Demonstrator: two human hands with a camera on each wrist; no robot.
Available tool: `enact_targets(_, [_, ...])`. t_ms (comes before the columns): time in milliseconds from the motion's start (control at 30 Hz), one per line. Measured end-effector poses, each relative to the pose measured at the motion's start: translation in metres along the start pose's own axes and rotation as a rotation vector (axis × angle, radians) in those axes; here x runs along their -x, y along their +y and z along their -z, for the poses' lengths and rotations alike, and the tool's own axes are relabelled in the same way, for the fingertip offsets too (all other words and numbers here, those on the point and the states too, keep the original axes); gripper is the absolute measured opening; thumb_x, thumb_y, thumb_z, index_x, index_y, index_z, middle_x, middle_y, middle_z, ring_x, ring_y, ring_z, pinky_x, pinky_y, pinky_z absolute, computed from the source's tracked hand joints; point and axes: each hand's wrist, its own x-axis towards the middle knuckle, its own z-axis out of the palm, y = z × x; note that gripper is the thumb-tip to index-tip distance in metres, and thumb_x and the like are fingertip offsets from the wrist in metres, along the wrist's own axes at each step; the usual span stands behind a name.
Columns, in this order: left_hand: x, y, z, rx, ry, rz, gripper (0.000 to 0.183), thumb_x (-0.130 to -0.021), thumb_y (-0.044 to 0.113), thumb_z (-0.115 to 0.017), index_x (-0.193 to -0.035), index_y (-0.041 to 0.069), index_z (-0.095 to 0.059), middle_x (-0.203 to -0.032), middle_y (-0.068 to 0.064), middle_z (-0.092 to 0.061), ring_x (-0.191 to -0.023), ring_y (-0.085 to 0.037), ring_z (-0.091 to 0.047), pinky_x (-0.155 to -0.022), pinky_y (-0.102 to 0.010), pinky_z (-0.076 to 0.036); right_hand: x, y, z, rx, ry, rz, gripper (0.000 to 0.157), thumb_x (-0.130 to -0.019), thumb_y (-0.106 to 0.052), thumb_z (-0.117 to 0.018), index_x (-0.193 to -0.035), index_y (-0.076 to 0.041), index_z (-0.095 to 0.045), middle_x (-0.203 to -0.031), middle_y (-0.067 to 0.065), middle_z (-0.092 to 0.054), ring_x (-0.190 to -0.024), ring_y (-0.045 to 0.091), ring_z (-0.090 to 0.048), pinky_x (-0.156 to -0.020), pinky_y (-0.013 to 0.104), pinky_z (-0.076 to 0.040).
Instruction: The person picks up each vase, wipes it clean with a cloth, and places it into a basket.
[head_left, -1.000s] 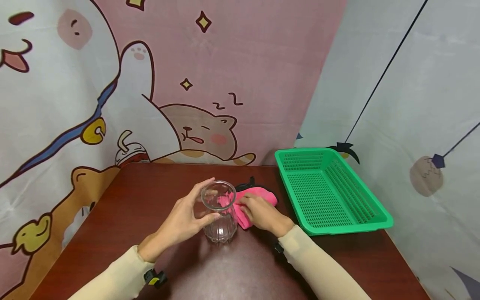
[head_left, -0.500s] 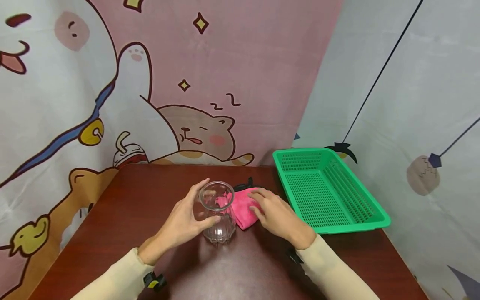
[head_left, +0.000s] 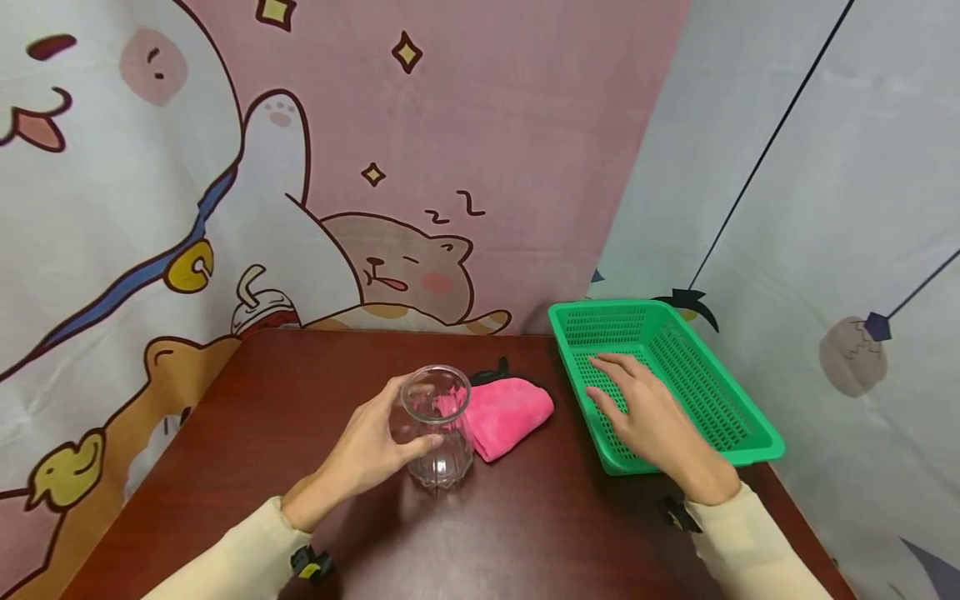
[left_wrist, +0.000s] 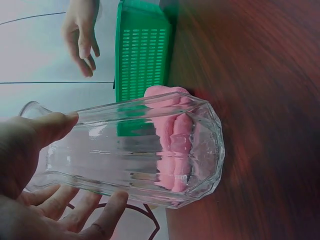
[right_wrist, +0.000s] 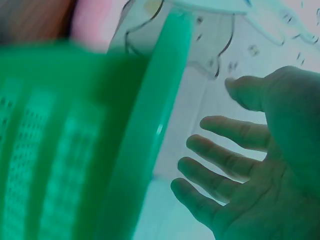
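A clear glass vase [head_left: 442, 454] with a flared rim and faceted base stands upright on the table. My left hand [head_left: 367, 446] holds it near the neck, thumb on one side and fingers on the other, as the left wrist view shows with the vase [left_wrist: 140, 150] between them. Behind and right of it lies a folded pink cloth [head_left: 513, 412], partly seen through the glass. My right hand [head_left: 652, 417] is over the near left side of the green basket [head_left: 750, 450]. Its fingers are spread with nothing between them; in the right wrist view the hand [right_wrist: 250, 175] is apart from the basket rim.
The perforated green plastic basket takes up the right of the dark wooden table [head_left: 480, 542]. A black strap-like piece [head_left: 491, 372] pokes out behind the cloth. Cartoon-printed fabric [head_left: 540, 167] hangs along the table's back and sides.
My right hand has let go of the pink cloth and moved right, over the basket. The cloth now lies fully uncovered by it. My left hand and the vase stay in place.
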Motion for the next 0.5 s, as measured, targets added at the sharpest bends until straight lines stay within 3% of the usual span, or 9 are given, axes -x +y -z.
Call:
enact_targets(333, [0.001, 0.000, -0.003, 0.003, 0.004, 0.022, 0.092, -0.089, 0.023, -0.105, -0.167, 0.021, -0.056, -0.144, -0.006, -0.083, -0.135, -0.028, -0.080, -0.111, -0.065, -0.063, 0.026, 0.095, 0.027, 0.085, -0.039, -0.141, 0.070, -0.119, -0.038, -0.070, -0.170, 0.007, -0.051, -0.174, 0.038, -0.048, -0.154, 0.067, -0.046, -0.116, 0.086, -0.042])
enact_targets(500, [0.001, 0.001, -0.002, -0.005, 0.004, 0.032, 0.090, -0.089, 0.023, -0.105, -0.165, 0.020, -0.057, -0.144, -0.006, -0.083, -0.137, -0.029, -0.079, -0.114, -0.067, -0.061, 0.042, 0.133, 0.032, 0.131, -0.075, -0.218, 0.079, -0.120, -0.047, -0.066, -0.172, 0.008, -0.046, -0.177, 0.040, -0.041, -0.154, 0.072, -0.041, -0.113, 0.093, -0.037])
